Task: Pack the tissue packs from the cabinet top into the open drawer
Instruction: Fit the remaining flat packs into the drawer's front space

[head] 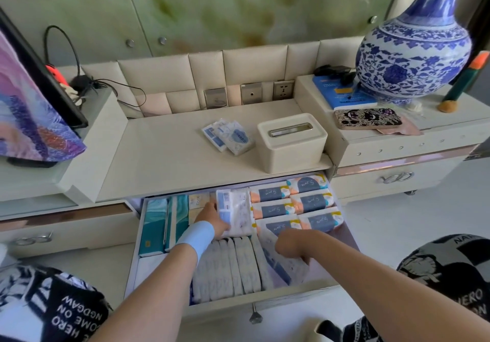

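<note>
Two hands reach into the open drawer (238, 305), which is packed almost full. The left hand (212, 218), with a pale blue wristband (197, 238) on its wrist, grips a white tissue pack (237, 210) with a barcode, thumb and fingers wrapped round its left side; the pack stands on edge near the middle of the drawer, between the teal packs (153, 225) on the left and the orange-and-navy packs (294, 204) on the right. The right hand (291, 246) is lower and to the right, fingers bent down over the top edge of a tilted white pack with a blue stripe (278, 266); whether it pinches that pack or only presses on it, I cannot tell. Just left of that pack, a row of white packs (228, 267) stands upright along the drawer's front. Up on the cream tabletop (164, 156) a few small tissue packs (228, 136) lie overlapping, just beside a cream tissue box (290, 143). On the raised section to the right sit a phone (367, 118), a blue book (344, 96) and a blue-and-white vase (413, 50).
</note>
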A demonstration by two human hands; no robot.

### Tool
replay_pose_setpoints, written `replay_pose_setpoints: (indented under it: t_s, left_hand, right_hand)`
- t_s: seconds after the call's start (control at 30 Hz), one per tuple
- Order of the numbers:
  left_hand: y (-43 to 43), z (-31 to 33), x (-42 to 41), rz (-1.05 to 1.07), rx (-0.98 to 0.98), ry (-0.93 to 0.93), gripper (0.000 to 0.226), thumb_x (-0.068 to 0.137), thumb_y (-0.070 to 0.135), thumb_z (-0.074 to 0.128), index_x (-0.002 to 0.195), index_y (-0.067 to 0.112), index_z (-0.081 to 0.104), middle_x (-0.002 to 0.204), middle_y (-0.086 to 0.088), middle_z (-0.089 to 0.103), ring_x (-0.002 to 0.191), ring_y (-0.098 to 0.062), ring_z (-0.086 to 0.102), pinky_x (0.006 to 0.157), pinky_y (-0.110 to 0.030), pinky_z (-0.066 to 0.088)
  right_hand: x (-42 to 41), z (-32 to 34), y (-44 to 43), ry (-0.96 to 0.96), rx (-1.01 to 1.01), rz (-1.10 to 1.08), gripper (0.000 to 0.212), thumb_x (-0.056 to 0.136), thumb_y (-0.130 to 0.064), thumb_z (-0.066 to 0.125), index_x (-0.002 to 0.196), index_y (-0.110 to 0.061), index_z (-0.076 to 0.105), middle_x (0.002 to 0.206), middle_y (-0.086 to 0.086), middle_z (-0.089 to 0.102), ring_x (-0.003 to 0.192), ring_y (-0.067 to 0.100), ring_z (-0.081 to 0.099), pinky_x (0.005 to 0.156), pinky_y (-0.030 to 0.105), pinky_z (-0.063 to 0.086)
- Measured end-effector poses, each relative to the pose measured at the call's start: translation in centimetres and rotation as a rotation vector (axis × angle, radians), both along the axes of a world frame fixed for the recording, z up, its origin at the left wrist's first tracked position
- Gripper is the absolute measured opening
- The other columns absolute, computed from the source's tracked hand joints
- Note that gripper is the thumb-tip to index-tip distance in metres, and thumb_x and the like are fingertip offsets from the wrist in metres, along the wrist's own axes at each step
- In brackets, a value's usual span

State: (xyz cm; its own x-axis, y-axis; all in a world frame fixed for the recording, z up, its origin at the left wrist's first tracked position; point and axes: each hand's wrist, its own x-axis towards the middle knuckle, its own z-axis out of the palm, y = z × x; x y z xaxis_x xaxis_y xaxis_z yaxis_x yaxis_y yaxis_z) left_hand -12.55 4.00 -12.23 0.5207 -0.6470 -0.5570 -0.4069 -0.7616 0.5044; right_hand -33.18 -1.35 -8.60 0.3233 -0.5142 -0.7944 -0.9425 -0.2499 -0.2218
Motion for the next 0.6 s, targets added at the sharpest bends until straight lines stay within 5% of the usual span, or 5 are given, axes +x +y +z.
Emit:
replay_pose_setpoints:
  t_s: [0.2, 0.3, 0.4, 0.53, 0.6]
  left_hand:
    - [0.5, 0.9, 1.2, 0.213, -0.135, 0.358, 0.037, 0.09, 0.004, 0.056, 0.127, 0.007, 0.057, 0.121, -0.018, 0.062, 0.103, -0.036, 0.062, 0.086, -0.046, 0.056]
    - [1.8, 2.4, 1.6, 0.46, -0.245, 0.753, 0.036, 0.088, -0.005, 0.039, 0.118, 0.003, 0.057, 0.108, -0.019, 0.062, 0.087, -0.036, 0.062, 0.066, -0.047, 0.056]
    - [2.8, 3.9, 1.4, 0.543, -0.372, 0.922, 0.036, 0.088, -0.009, 0.028, 0.105, 0.003, 0.057, 0.088, -0.013, 0.063, 0.083, -0.03, 0.058, 0.084, -0.045, 0.049]
    - [3.0, 5.2, 1.9, 0.357, -0.482, 0.961, 0.018, 0.086, -0.001, 0.053, 0.1, 0.005, 0.063, 0.098, -0.01, 0.068, 0.098, -0.028, 0.063, 0.101, -0.051, 0.047]
    - [2.5, 5.8, 2.7, 0.346, -0.43, 0.941, 0.031, 0.071, 0.008, 0.064, 0.1, 0.015, 0.07, 0.105, -0.005, 0.071, 0.102, -0.03, 0.065, 0.091, -0.053, 0.052]
  right_hand:
    - [1.9, -1.1, 2.8, -0.159, 0.395, -0.286, 0.032, 0.099, -0.007, 0.03, 0.127, -0.002, 0.044, 0.105, 0.017, 0.063, 0.087, 0.032, 0.067, 0.087, 0.05, 0.056]
    - [2.5, -1.3, 2.3, -0.091, 0.315, -0.225, 0.041, 0.098, -0.018, 0.029, 0.135, -0.006, 0.039, 0.116, 0.019, 0.064, 0.09, 0.032, 0.069, 0.084, 0.048, 0.059]
    - [2.9, -1.6, 2.3, -0.042, 0.134, -0.136, 0.042, 0.1, -0.023, 0.031, 0.135, -0.004, 0.043, 0.114, 0.018, 0.066, 0.086, 0.029, 0.072, 0.079, 0.04, 0.06]
    - [3.1, -1.8, 2.7, -0.06, 0.171, -0.089, 0.046, 0.102, -0.023, 0.034, 0.146, -0.009, 0.03, 0.123, 0.014, 0.06, 0.09, 0.024, 0.07, 0.079, 0.038, 0.059]
    - [3.4, -1.0, 2.3, 0.01, 0.077, 0.027, 0.043, 0.1, -0.023, 0.04, 0.141, -0.008, 0.037, 0.123, 0.011, 0.062, 0.087, 0.022, 0.07, 0.085, 0.04, 0.057]
